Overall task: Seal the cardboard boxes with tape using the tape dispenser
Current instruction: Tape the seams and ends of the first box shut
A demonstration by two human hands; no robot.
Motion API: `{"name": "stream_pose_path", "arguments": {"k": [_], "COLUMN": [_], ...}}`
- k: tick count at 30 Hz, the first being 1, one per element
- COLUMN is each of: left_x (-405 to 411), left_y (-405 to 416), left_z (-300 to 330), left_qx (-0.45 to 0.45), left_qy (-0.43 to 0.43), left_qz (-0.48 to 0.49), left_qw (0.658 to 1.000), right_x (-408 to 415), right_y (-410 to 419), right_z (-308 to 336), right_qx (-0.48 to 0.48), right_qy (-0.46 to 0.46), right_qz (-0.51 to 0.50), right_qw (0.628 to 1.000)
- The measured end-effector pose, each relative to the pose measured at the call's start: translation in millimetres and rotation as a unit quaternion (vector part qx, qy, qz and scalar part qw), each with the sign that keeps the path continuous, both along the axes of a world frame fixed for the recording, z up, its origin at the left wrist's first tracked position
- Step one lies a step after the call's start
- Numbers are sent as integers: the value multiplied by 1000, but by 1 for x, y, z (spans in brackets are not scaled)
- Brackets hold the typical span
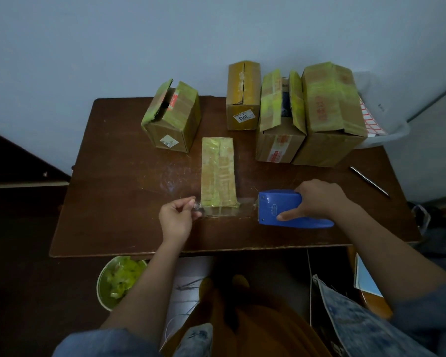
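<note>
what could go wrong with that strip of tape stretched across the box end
The tape hangs in the air between the left hand and the dispenser held by the right hand; it could sag, fold onto itself or catch the table. It may also land crooked on the flat box.

"3013" on back box's label

Bare forearms, rolled blue denim sleeves (faded, mottled wash), brown-orange trousers
</note>
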State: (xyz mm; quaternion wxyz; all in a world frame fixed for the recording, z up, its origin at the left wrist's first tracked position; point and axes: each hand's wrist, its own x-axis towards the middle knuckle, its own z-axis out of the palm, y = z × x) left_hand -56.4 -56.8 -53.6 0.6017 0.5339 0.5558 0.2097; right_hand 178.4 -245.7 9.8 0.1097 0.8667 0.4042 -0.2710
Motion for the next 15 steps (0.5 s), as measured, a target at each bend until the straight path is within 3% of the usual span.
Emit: {"name": "stream_pose_path", "arguments": {"k": [15], "left_x": [9], "left_y": [5], "left_z": [-18], "left_qx": [-5], "left_qy": [50], "left_qz": [10], "left_qw": [999], "right_x": [0], "right_y": [6], "right_z": [-13], "right_qx": [-12], "right_qy": [-6], "right_qz": [-7], "right_qw": [1000]}}
